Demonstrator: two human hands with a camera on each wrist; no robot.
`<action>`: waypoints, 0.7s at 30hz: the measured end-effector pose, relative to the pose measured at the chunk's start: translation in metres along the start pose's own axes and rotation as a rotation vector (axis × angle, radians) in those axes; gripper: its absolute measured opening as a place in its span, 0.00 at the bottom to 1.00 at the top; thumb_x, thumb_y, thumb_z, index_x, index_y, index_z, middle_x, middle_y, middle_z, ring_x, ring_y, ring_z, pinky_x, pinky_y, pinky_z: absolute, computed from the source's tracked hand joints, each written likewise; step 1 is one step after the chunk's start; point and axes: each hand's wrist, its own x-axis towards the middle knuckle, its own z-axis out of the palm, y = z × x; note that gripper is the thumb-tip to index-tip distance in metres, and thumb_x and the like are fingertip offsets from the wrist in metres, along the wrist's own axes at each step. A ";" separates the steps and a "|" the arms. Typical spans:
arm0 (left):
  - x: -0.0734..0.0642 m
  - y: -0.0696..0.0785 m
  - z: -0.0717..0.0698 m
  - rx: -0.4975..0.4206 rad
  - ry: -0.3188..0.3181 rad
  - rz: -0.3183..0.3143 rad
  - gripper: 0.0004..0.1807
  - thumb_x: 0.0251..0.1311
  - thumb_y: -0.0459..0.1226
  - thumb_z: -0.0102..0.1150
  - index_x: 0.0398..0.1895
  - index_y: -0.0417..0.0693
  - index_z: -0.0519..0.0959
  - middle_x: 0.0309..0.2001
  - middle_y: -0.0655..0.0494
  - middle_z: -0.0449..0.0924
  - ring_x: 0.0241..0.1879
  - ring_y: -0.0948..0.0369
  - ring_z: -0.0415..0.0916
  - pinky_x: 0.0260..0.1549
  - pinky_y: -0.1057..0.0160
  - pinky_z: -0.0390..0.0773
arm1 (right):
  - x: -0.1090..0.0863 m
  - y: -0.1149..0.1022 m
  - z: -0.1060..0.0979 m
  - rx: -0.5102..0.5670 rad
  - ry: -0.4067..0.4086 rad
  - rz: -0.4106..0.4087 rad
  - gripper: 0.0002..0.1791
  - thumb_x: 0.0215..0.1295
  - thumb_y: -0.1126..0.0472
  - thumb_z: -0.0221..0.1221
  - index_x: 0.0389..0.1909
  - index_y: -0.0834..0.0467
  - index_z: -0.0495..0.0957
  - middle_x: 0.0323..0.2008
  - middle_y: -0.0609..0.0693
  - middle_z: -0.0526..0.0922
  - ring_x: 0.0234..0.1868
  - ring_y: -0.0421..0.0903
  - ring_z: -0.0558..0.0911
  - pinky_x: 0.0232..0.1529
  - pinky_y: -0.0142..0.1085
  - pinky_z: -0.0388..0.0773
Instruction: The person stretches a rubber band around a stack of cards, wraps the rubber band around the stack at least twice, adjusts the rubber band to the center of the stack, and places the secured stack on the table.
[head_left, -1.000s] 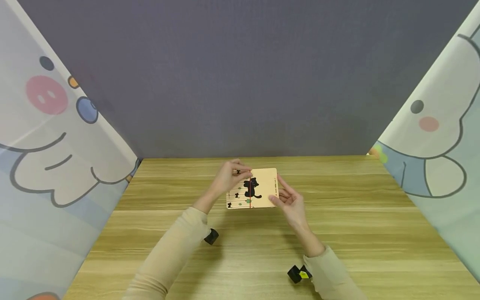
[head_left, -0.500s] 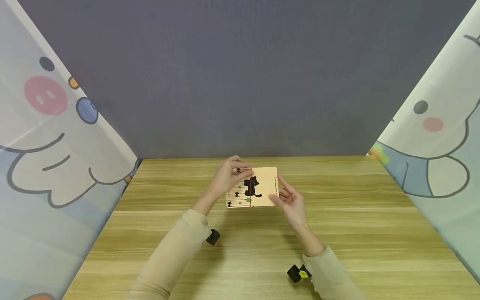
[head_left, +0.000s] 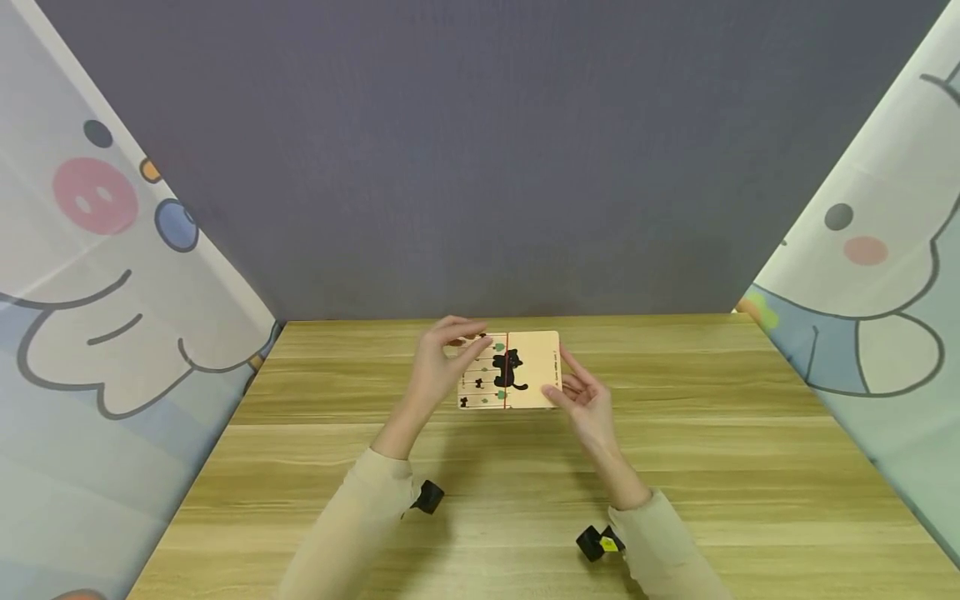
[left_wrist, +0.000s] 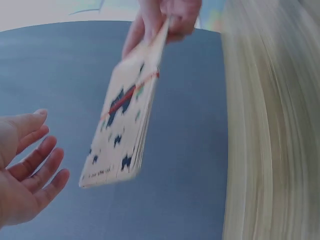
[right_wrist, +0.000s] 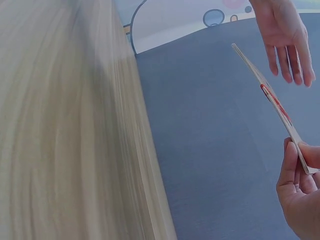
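Note:
A small cream notebook (head_left: 542, 350) with a black cat and green leaves printed on its cover is held up above the table. Around its middle runs a red elastic band (head_left: 506, 371), also visible as a red strip in both wrist views. My right hand (head_left: 592, 408) pinches the notebook's right end, thumb on the cover and fingers behind. At the other end, my left hand (head_left: 437, 360) has its fingers extended and holds nothing. A gap separates this left hand (left_wrist: 30, 172) from the notebook (left_wrist: 120, 120) in the left wrist view.
Below lies a wood-grain table (head_left: 720, 442), with a grey panel (head_left: 480, 167) rising behind its far edge. Cartoon-printed curtains (head_left: 90, 275) stand at both sides. Black wrist-worn devices (head_left: 430, 497) show near both sleeves.
My left hand has let go of the red band near the notebook's top edge and drawn back to the left. The right hand keeps its grip, the notebook rising slightly.

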 end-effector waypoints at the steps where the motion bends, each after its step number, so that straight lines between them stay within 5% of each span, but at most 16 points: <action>1: -0.003 0.001 0.000 -0.023 0.019 -0.004 0.10 0.50 0.33 0.63 0.36 0.38 0.81 0.36 0.50 0.79 0.36 0.58 0.74 0.36 0.60 0.76 | 0.001 0.000 0.000 0.005 0.001 -0.009 0.36 0.47 0.81 0.57 0.60 0.64 0.60 0.28 0.48 0.81 0.29 0.40 0.79 0.37 0.31 0.77; 7: -0.020 0.021 0.003 -0.167 0.103 -0.019 0.08 0.49 0.26 0.61 0.33 0.29 0.79 0.32 0.41 0.79 0.32 0.52 0.76 0.31 0.59 0.78 | 0.006 0.005 -0.003 0.036 -0.027 -0.090 0.36 0.48 0.74 0.61 0.60 0.64 0.61 0.30 0.49 0.81 0.30 0.42 0.80 0.36 0.31 0.77; 11: -0.031 0.033 0.005 -0.217 0.156 -0.057 0.07 0.48 0.23 0.59 0.31 0.25 0.78 0.32 0.36 0.78 0.31 0.53 0.77 0.29 0.61 0.79 | 0.017 0.028 -0.015 0.115 -0.083 -0.138 0.35 0.48 0.70 0.64 0.60 0.59 0.64 0.32 0.52 0.81 0.31 0.44 0.80 0.37 0.30 0.77; 14: -0.039 0.031 0.011 -0.266 0.188 -0.100 0.07 0.48 0.22 0.59 0.31 0.24 0.77 0.33 0.35 0.78 0.30 0.55 0.78 0.28 0.64 0.79 | 0.022 0.032 -0.017 0.137 -0.098 -0.155 0.35 0.49 0.71 0.63 0.60 0.59 0.64 0.33 0.53 0.81 0.31 0.44 0.80 0.35 0.29 0.77; 21: -0.058 0.021 0.026 -0.422 0.255 -0.221 0.07 0.49 0.23 0.58 0.32 0.22 0.77 0.33 0.32 0.77 0.26 0.60 0.79 0.27 0.67 0.79 | 0.019 0.003 -0.001 0.065 -0.029 -0.129 0.36 0.48 0.72 0.63 0.60 0.62 0.62 0.32 0.50 0.82 0.30 0.42 0.80 0.33 0.29 0.78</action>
